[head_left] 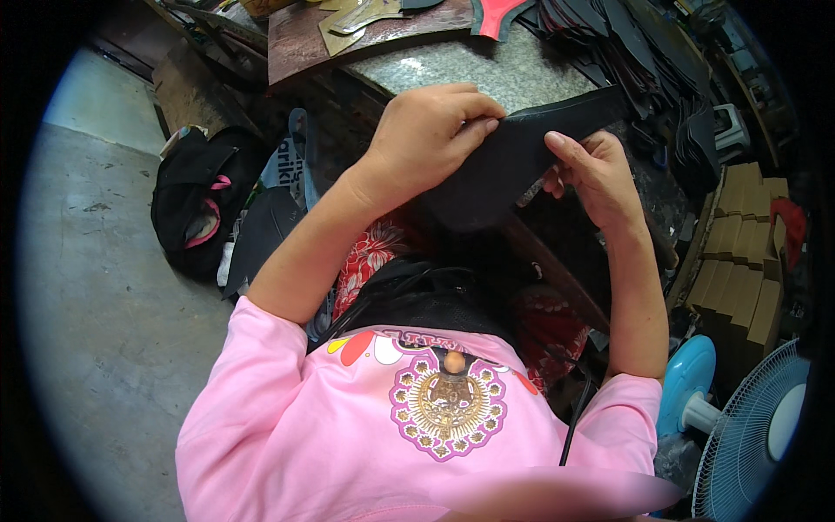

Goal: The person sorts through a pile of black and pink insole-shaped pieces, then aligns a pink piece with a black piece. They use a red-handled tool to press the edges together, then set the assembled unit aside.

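A flat black piece of sheet material (pixel 496 170), curved like a shoe upper, is held up between my two hands at the near edge of the speckled worktop (pixel 444 70). My left hand (pixel 430 135) pinches its upper edge between thumb and fingertips. At the other side my right hand (pixel 600 170) grips it, thumb on the near face and the other fingers partly hidden behind. One end of the piece stretches up to the right, past my right hand. Its lower part hangs over the dark space above my lap.
Stacked black cut pieces (pixel 609 43) lie at the back right. Tan card patterns (pixel 357 26) and a red-and-black piece (pixel 497 16) lie on the far worktop. Brown boxes (pixel 739 244) and a fan (pixel 757 435) stand at right; a black bag (pixel 196 204) sits at left.
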{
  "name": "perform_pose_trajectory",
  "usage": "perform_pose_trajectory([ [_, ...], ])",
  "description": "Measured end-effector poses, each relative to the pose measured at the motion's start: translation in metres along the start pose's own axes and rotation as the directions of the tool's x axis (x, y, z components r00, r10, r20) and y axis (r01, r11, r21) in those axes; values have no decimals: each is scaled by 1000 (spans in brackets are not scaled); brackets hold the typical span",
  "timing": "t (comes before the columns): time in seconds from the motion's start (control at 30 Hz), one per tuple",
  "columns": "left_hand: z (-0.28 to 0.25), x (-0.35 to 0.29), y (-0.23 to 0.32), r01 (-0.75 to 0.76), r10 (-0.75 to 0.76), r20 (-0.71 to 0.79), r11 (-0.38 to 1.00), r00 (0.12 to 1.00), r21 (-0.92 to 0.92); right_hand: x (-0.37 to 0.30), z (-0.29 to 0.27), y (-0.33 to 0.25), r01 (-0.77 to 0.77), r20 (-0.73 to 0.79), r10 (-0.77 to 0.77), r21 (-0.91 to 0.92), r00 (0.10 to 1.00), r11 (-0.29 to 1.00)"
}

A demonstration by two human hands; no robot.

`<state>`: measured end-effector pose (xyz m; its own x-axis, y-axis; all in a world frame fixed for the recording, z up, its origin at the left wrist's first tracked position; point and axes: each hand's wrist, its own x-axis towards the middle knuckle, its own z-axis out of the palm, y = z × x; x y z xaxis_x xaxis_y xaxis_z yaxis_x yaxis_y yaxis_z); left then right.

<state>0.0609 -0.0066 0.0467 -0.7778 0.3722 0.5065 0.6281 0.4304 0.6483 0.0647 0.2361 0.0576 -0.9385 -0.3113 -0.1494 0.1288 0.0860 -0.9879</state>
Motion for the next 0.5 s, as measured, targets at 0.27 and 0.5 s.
perform_pose_trajectory([
  [0.27,2,5,-3,-72,73,24,997,997,-24,0,2,4,26,40,-26,9,999,1000],
  [0.5,1,9,-5,-39,44,52,994,998,-104,0,0,3,11,1,-11,108,1000,994],
])
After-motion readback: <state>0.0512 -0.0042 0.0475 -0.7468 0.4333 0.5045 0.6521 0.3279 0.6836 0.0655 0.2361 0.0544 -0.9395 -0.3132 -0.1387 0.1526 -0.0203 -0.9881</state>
